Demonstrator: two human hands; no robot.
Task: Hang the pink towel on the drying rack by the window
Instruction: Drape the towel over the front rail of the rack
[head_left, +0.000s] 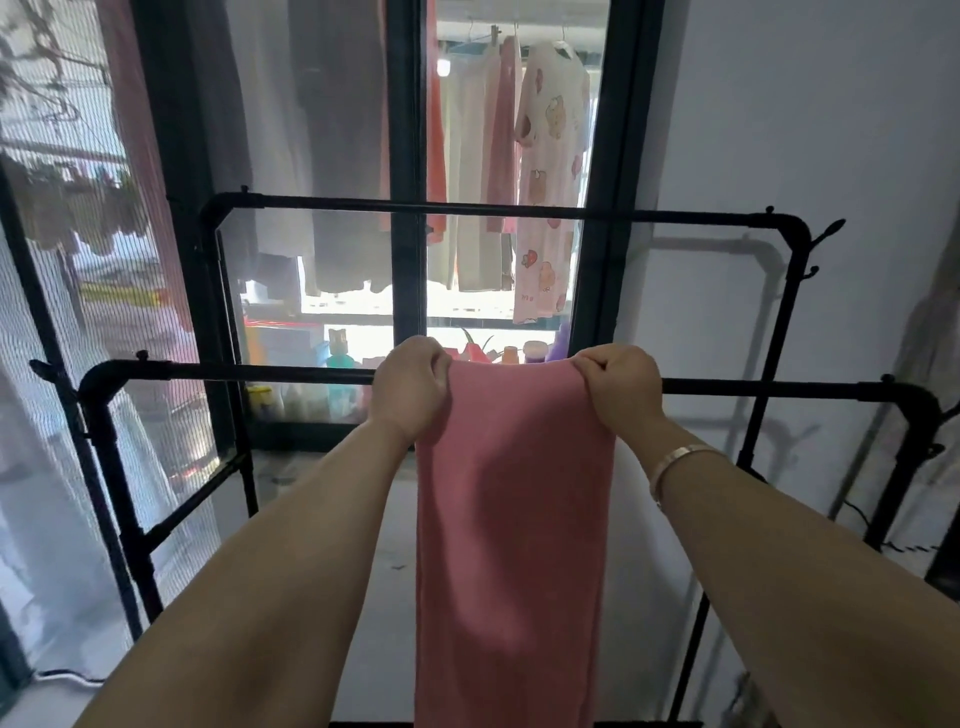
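The pink towel (511, 519) hangs in a long strip over the near top bar of the black drying rack (234, 371), its top fold lying on the bar. My left hand (410, 387) grips the towel's upper left corner at the bar. My right hand (621, 387), with a bracelet on the wrist, pinches the upper right corner. The towel's lower end runs out of the bottom of the view.
The rack's far top bar (467, 208) runs parallel behind, close to the dark-framed window (408, 156). Clothes hang outside the glass and several bottles stand on the sill. A mesh curtain is on the left, a white wall on the right. Hooks stick out at the rack's right corners.
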